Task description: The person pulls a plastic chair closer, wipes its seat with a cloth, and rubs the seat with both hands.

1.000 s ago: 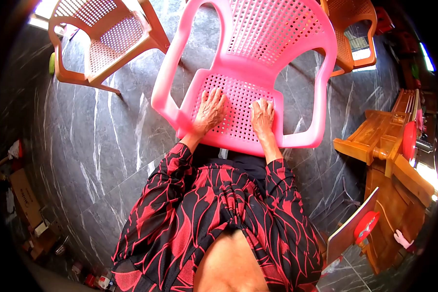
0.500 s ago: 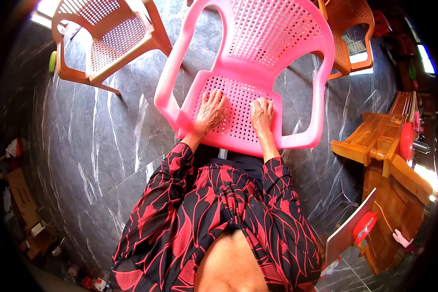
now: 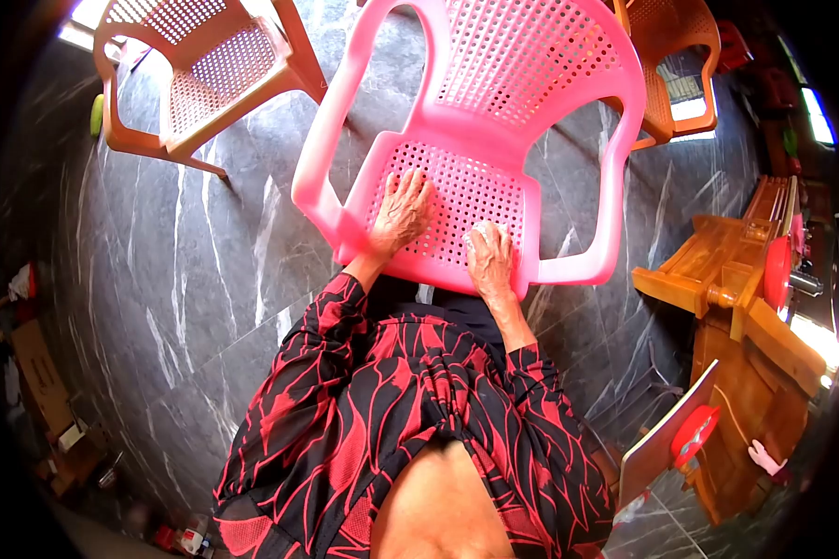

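While 1 pink chair (image 3: 483,121) is standing in front of the person (image 3: 419,401), 1 left hand (image 3: 403,212) is lying open on its seat (image 3: 457,200); 1 right hand (image 3: 490,259) is curving there, its hold unclear. 2 brown chairs (image 3: 222,76) are flanking its backrest (image 3: 529,58).

the white-veined floor (image 3: 280,219) (dark grey, tiled) bears a pink chair (image 3: 471,130), two brown chairs (image 3: 224,79) and wooden furniture (image 3: 778,345).
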### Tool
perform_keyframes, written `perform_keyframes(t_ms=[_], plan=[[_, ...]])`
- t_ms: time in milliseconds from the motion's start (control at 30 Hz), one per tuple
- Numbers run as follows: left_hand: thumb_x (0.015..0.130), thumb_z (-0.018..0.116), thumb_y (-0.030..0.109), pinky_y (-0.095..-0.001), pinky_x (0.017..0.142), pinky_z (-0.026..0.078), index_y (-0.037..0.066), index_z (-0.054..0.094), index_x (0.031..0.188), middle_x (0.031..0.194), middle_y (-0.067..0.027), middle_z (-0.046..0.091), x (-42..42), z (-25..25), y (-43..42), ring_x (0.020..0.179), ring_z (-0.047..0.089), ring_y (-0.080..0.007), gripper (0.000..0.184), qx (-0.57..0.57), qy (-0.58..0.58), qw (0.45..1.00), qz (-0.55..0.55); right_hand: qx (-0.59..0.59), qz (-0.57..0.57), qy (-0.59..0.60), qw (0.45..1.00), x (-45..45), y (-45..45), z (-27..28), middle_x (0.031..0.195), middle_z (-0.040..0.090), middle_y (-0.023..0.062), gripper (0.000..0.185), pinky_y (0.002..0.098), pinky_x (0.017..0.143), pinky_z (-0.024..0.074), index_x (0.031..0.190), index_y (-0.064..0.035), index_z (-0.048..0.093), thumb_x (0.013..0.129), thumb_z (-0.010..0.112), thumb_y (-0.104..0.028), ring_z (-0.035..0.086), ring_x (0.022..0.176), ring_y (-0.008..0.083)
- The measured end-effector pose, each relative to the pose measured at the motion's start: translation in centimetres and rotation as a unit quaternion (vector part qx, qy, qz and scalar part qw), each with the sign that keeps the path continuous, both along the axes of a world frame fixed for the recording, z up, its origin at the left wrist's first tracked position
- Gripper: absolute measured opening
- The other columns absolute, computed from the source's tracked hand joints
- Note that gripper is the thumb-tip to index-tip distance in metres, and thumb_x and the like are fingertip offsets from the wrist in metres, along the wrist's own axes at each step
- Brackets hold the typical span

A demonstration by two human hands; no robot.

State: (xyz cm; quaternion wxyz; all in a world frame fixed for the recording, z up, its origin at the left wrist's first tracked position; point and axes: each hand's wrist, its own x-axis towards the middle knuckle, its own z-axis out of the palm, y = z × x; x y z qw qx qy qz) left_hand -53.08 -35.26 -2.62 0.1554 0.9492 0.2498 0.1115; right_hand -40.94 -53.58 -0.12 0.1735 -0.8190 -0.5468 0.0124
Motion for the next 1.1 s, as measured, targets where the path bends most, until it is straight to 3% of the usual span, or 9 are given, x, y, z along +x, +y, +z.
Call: perform_keyframes(t_ms=[633,1100], plan=[[0.086,0.060,0.024,-0.0536,0.107,0.027,0.006,0.054,0.118,0.131,-0.0175,0.048,0.0,0.2,0.0,0.128,0.042,-0.0320,0.038,0.017,-0.031,0.999,0.002,-0.026,-0.032,-0.087,0.995,4.4,5.6,-2.3,0.111,0.052,0.0123,0.012,0.0490,0.085,0.0458,0.093,-0.0072,0.060,0.087,0.059,-0.017,0.048,0.108,0.0360],[0.087,0.059,0.026,-0.0539,0.107,0.028,0.005,0.054,0.118,0.131,-0.0187,0.047,-0.1,0.4,0.0,0.128,0.042,-0.0328,0.038,0.025,-0.022,0.999,0.001,-0.002,-0.043,-0.015,0.999,5.0,6.4,-2.7,0.111,0.053,0.0134,0.015,0.0527,0.089,0.0437,0.096,-0.0074,0.063,0.083,0.063,-0.014,0.047,0.109,0.0385]])
